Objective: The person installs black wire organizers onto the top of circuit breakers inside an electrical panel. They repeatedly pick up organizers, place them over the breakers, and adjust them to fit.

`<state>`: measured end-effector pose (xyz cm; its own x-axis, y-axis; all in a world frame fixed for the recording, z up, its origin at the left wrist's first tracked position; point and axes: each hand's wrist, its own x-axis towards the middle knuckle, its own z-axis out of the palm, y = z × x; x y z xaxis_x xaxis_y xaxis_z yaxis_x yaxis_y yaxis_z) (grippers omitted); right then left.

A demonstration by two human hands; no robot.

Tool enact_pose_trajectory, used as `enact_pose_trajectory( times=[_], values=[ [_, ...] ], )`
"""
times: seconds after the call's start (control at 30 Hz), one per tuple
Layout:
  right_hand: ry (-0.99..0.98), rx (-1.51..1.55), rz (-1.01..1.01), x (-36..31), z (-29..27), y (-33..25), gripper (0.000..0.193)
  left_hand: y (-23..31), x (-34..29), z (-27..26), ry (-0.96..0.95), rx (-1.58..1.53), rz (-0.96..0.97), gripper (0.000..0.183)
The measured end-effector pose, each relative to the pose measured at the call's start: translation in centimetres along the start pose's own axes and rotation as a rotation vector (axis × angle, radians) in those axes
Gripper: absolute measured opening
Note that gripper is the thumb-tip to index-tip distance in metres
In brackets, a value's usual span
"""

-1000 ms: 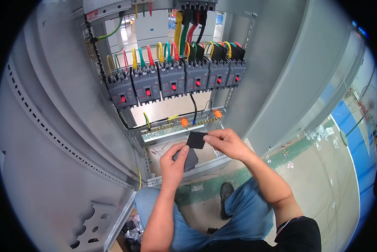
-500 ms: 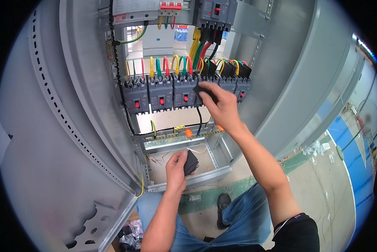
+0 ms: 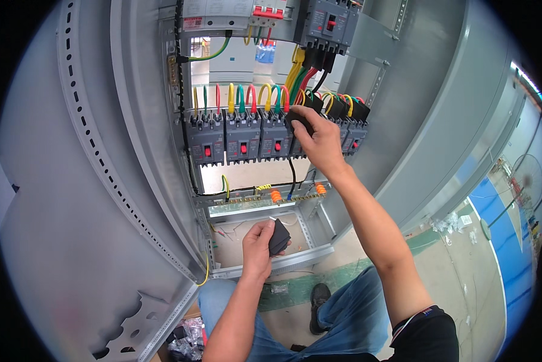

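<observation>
While the right hand (image 3: 319,142) is raised to the row of dark grey circuit breakers (image 3: 265,136) inside the open grey cabinet (image 3: 132,151), its fingers are pinched on a small black cover piece (image 3: 298,122), pressed against the top of the breaker just right of the row's middle. The piece is mostly hidden by the fingers, so its long axis cannot be told with certainty; what shows lies roughly across the breaker's upper edge, just beneath the looped red, green and yellow wires (image 3: 247,96). The left hand (image 3: 259,244) sits lower, in front of the cabinet's bottom compartment, its fingers curled around a stack of black pieces (image 3: 278,236) whose long axis runs nearly upright, tilted a little to the right at the top. Between the two hands runs a horizontal terminal bar (image 3: 271,198) with orange supports. A larger breaker (image 3: 326,24) is mounted above the row. Below, blue jeans (image 3: 349,314) and a dark shoe (image 3: 319,304) show over the floor.
</observation>
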<state>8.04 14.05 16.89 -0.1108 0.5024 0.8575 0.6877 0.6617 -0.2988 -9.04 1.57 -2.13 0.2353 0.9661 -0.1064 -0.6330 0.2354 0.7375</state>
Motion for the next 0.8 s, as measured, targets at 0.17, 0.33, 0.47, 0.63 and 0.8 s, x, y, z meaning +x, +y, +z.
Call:
enact_pose_trajectory(
  times=[0.17,0.33,0.47,0.63,0.8],
  values=[
    [-0.025,-0.032,0.017,0.1,-0.1,-0.4,0.029,0.0,0.1,0.1,0.003,0.005,-0.002,0.026],
    [-0.037,-0.067,0.031,0.4,-0.3,-0.3,0.03,0.1,0.1,0.2,0.01,-0.006,-0.012,0.025],
    [-0.02,-0.083,-0.02,0.3,-0.3,0.4,0.03,0.1,0.1,0.2,0.0,0.005,-0.005,0.025],
    [0.005,-0.122,-0.14,0.8,0.8,-0.2,0.03,0.2,0.1,0.2,0.002,0.016,0.0,0.025],
    [0.008,-0.221,-0.209,2.6,2.1,0.9,0.031,-0.1,0.3,0.5,-0.017,0.031,0.002,0.025]
  ],
)
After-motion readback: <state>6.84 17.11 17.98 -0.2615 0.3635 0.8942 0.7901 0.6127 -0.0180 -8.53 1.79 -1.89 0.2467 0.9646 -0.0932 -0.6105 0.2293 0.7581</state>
